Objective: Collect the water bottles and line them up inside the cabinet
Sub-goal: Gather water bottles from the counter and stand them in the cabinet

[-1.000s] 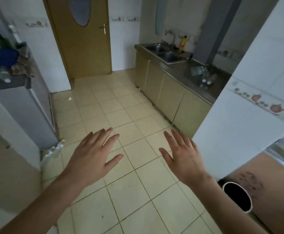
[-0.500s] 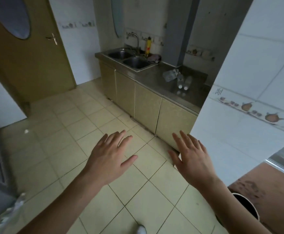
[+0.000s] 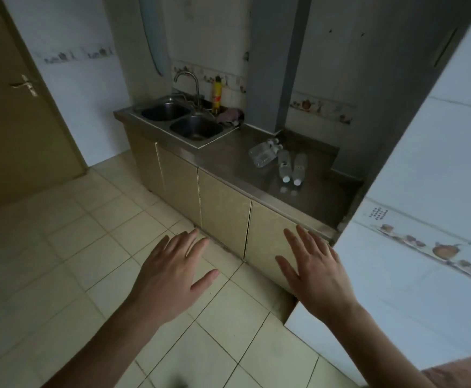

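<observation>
Both hands are held out in front of the person, palms down, above the tiled floor (image 3: 69, 264) and short of the cabinet (image 3: 223, 214). The left hand (image 3: 172, 273) has its fingers straight and spread and holds nothing; the right hand (image 3: 317, 271) is likewise flat, fingers extended, holding nothing, and appears in front of the rightmost cabinet door, though contact with it cannot be confirmed. The cabinet doors below the table (image 3: 315, 197) are all closed. The water bottles (image 3: 279, 161) lie on their sides on the dark table surface, to the right of the double sink (image 3: 183, 121): a group near the grey column (image 3: 273, 65) with caps pointing away from the viewer, and two further bottles just beside them with white caps pointing toward the table's front edge. The exact count in the far group cannot be determined. A tap (image 3: 189, 82) stands behind the sink, with a yellow bottle (image 3: 216, 92) and a pinkish cloth (image 3: 230, 116) to its right. A brown door (image 3: 18, 113) with a metal handle stands at left, and a white tiled wall (image 3: 424, 219) with a decorative border occupies the right foreground
</observation>
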